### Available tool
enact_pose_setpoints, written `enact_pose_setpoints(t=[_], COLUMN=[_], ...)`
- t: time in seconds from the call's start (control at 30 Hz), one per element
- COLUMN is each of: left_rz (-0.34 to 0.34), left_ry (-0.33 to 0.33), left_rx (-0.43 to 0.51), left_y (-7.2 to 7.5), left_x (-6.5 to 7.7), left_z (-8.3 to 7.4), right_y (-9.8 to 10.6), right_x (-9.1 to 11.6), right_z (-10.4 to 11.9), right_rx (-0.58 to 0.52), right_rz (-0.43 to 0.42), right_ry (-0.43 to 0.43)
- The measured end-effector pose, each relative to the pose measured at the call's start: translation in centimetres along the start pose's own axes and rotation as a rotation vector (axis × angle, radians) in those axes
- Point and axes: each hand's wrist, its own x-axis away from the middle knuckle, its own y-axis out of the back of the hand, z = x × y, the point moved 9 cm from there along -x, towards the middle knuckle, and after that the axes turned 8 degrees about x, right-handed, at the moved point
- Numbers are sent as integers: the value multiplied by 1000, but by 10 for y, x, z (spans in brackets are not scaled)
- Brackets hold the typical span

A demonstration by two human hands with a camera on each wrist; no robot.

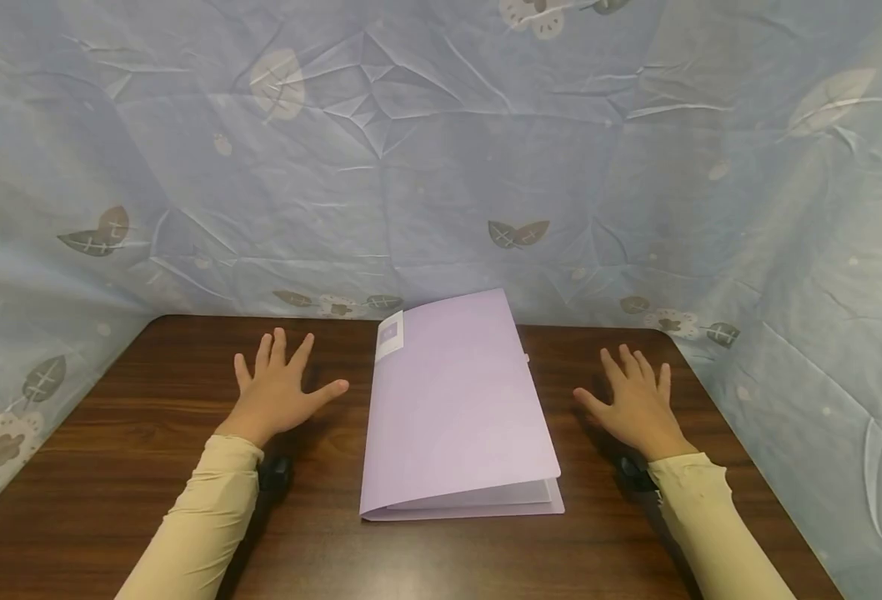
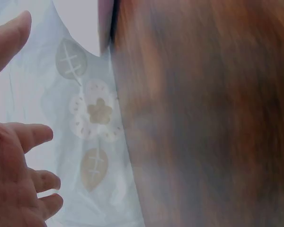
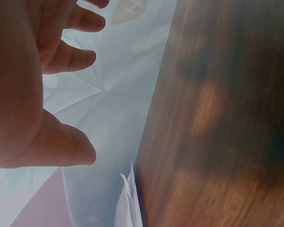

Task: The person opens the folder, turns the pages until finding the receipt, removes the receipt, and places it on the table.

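A light purple folder lies on the brown wooden table, its front cover lifted a little along the right and near sides. Pale sheets show inside at the near edge, and a white label sits at the upper left of the cover. To the folder's left, my left hand is held palm down with fingers spread, apart from it. My right hand is spread the same way on the right side, holding nothing. Part of the folder enters the top of the left wrist view.
The wooden table reaches back to a pale blue curtain printed with leaves and flowers, which hangs behind it and along both sides. Dark wrist devices sit under both wrists, below cream sleeves.
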Motion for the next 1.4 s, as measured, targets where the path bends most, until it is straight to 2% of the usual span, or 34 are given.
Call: enact_pose_setpoints(t=[0.43,0.63,0.83,1.4], left_rz=[2,30,48,58], left_ry=[-66,-99,-128,-185], left_rx=[11,14,20,71], left_y=[-7,-14,-15,-23], left_x=[2,6,11,5], left_z=[-28,-42,-52,-55], right_y=[3,0,2,5], right_x=[2,2,2,0], right_z=[13,20,28,36], right_rx=[-7,-23,-35,-103], right_rz=[-11,5,-11,-32], right_ry=[39,83,130,195])
